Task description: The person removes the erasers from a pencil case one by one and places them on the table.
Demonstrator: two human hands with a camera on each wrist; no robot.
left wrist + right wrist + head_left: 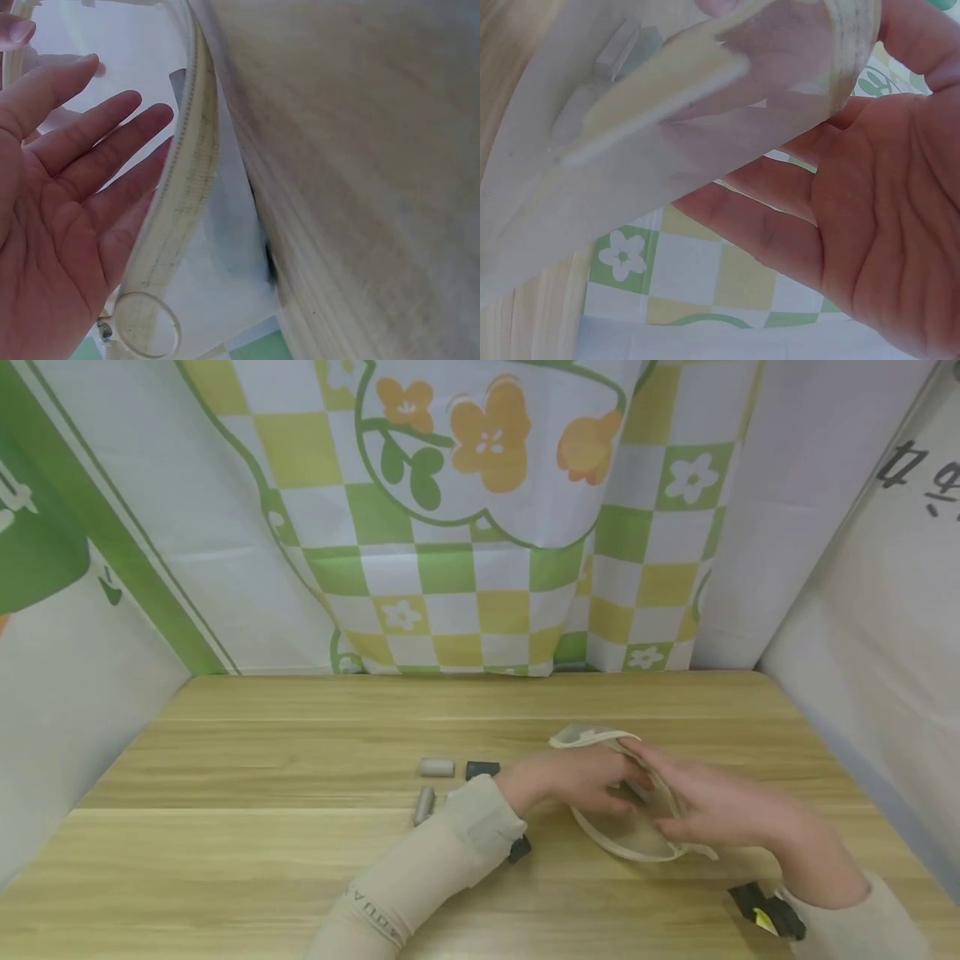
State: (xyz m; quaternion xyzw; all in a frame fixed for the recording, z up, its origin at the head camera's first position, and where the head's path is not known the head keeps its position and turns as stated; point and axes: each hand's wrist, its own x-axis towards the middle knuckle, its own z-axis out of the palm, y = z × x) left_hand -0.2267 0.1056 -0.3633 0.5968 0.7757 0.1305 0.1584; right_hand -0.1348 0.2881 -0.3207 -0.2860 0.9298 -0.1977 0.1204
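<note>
Fingers [112, 152] of the left hand [581, 777] are straight and loose, holding nothing, in the mouth of a see-through zip bag [628, 857]. The right hand [716, 797], beside it, grips the bag's rim. Left of the left hand lie two grey blocks [437, 767] and a black block [482, 769]. Past both hands hangs a checked curtain [450, 593].
</note>
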